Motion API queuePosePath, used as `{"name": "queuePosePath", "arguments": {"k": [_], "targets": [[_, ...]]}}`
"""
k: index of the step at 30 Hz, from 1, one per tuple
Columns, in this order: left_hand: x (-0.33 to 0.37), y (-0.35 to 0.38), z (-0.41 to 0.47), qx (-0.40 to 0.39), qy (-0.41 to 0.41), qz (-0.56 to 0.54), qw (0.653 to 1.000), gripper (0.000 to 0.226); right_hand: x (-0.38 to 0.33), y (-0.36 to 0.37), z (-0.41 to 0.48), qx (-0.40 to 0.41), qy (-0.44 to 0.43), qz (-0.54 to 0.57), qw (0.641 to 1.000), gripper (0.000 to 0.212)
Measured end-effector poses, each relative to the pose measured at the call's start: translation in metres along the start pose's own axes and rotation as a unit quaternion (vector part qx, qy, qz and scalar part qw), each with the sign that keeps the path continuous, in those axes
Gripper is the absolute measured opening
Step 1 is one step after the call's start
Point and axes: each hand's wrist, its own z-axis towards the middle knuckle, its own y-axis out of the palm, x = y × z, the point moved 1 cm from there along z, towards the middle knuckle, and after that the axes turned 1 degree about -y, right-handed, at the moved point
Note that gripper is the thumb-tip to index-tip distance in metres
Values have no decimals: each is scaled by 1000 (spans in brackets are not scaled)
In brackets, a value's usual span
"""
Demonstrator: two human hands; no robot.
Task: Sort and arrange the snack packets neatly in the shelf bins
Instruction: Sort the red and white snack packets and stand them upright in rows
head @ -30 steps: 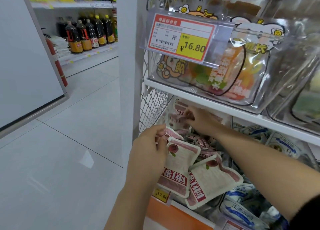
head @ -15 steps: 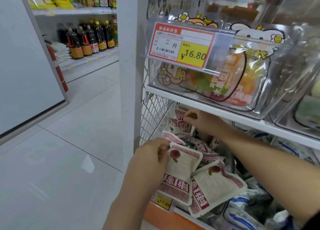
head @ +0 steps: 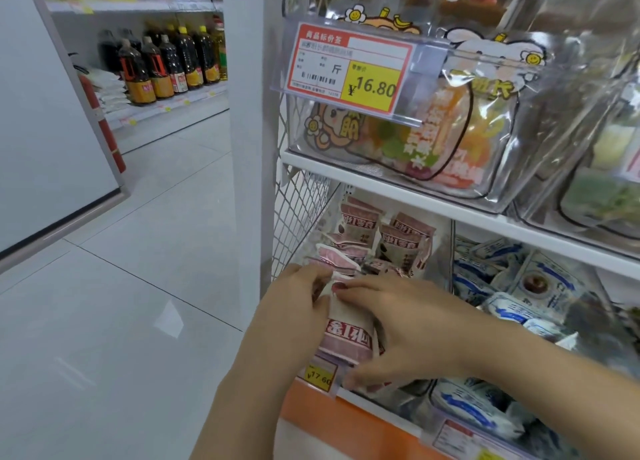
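A pink-and-white snack packet [head: 348, 335] stands at the front of the left shelf bin. My left hand [head: 294, 307] grips its left edge. My right hand [head: 412, 331] lies across the packets beside it, fingers curled over their top and thumb under a lower packet at the bin's front. Behind them several matching pink packets [head: 377, 241] stand upright at the back of the bin. The packets under my right palm are hidden.
Blue-and-white packets [head: 512, 286] fill the neighbouring bin on the right. A clear bin of colourful snack bags [head: 433, 140] sits on the shelf above, with a 16.80 price tag [head: 349, 68]. A wire mesh side panel [head: 298, 210] closes the bin's left. Bottles [head: 162, 68] line the far aisle.
My right hand has come forward from the packets at the back of the bin and now covers the front packets. My left hand keeps its hold on the front packet.
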Motion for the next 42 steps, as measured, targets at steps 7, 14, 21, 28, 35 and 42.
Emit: {"name": "queuePosePath", "arguments": {"k": [7,14,21,28,35,42], "targets": [[11,-7,1,42,-51,-238,969,37,5,0,7,143,-33,31,989,34],[16,-1,1,125,-35,-238,963,23,38,8,10,348,-95,5,933,38],[7,24,2,-25,53,9,998,29,68,17,23,407,-57,8,912,53],[5,26,4,-33,53,36,997,34,97,15,77,264,107,116,951,38],[3,26,3,-32,62,35,997,35,122,31,129,138,152,162,965,35],[0,26,4,-23,66,30,997,34,131,40,147,111,164,197,960,23]]}}
